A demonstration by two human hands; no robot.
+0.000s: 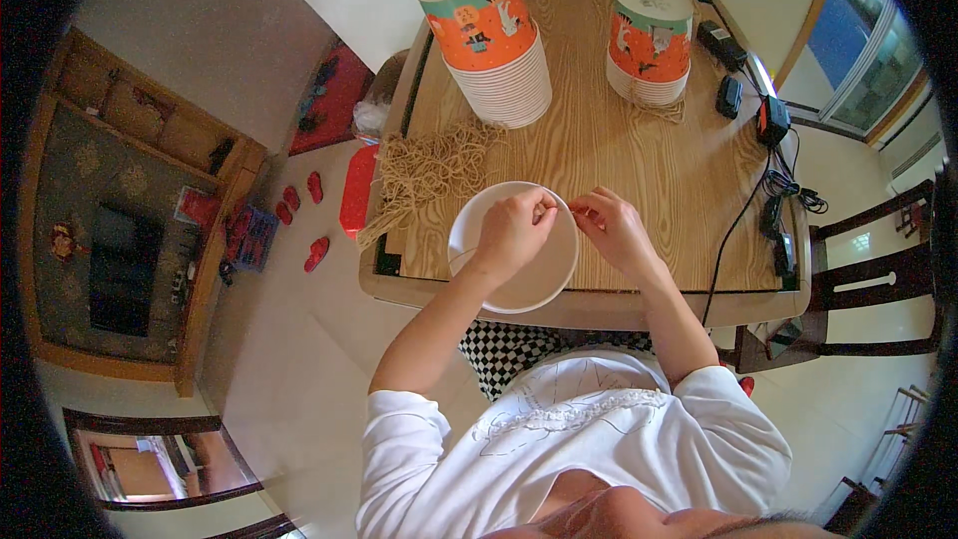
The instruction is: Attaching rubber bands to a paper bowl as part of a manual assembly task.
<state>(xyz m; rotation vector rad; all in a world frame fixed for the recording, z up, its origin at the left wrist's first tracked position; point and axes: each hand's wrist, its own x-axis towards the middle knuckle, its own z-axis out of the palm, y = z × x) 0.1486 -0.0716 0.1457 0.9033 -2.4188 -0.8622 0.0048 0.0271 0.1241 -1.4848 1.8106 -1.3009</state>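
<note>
Left hand point(519, 230) and right hand point(614, 227) are curling their fingers at the right rim of a white paper bucket point(547, 284), left over its mouth, right outside; whether either is gripping anything, I cannot tell. The bucket is facing mouth-up at the wood-grain table's point(619, 155) near edge, beside heaped twine point(434, 170). Two inverted bucket stacks point(489, 30) are standing farther back.

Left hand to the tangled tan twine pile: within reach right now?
Likely yes. The tangled tan twine pile lies just left of and beyond the left hand, with only the rim of the round white bowl between them. That hand looks pinched, so may need freeing first.
</note>
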